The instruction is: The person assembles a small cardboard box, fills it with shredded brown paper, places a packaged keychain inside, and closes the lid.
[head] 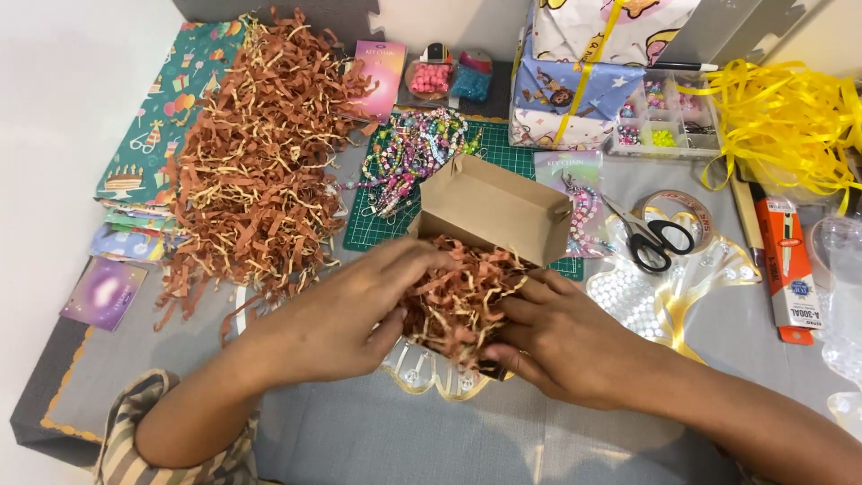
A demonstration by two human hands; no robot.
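- A person sits at a grey worktop (359, 431), both hands meeting over a small brown cardboard box (492, 208) near the middle.
- The left hand (346, 314) lies with fingers curled and pressed onto a clump of brown shredded paper filler (458, 301), seemingly holding it down at the box's open near side.
- The right hand (561, 337) cups the same clump from the right, fingers closed loosely against it; the two hands bracket it so the strands stay together.
- The box's flap stands up on the far side, keeping the mouth open.
- One large heap of the same shredded paper (260, 153) lies to the far left, within easy reach, partly over a stack of patterned wrapping sheets (153, 126).
- One pair of black-handled scissors (651, 235) rests to the right, just beside one roll of clear tape (696, 208).
- One tangle of yellow ribbon (790, 121) sits far right; one wrapped gift box (584, 72) stands behind it.
- Beaded strands (413, 153), too tangled to count, lie on a green cutting mat (503, 157).
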